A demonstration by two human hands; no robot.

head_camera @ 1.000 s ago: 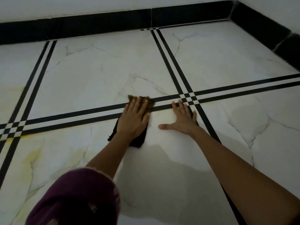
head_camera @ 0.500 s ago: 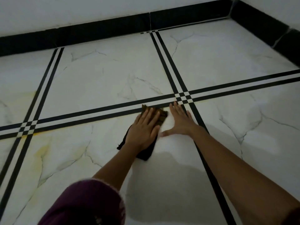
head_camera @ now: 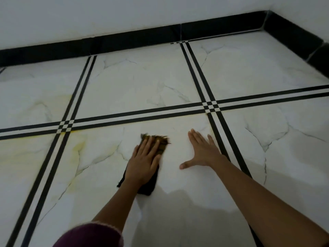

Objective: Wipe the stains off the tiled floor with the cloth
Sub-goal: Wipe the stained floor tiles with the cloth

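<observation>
We are looking down on a white, marble-veined tiled floor (head_camera: 135,90), divided by paired black stripes (head_camera: 211,106) and edged by a black skirting (head_camera: 124,41) under a pale wall (head_camera: 124,15).

Our left hand (head_camera: 145,163) lies flat on the cloth (head_camera: 161,144), fingers straight and close together, pressing it to the tile rather than curling round it. The cloth is a small dark rag. Its far end, showing past the fingertips, is brownish and frayed, while its near end runs black from under the wrist. It sits on the tile nearest us, just short of the horizontal pair of stripes and between the two vertical pairs.

Our right hand (head_camera: 204,152) is planted palm-down on bare tile to the right, apart from the cloth. Its fingers are spread wide, its thumb points toward the cloth, and it holds nothing. Its outer edge lies near the right-hand vertical stripes.

Further out, yellowish stains (head_camera: 78,147) tint the tile left of the cloth and run along the stripes toward the left crossing. More yellow shows on the tiles at the far left. A maroon sleeve (head_camera: 92,236) fills the bottom edge, and a grey shadow (head_camera: 178,220) falls between our forearms.
</observation>
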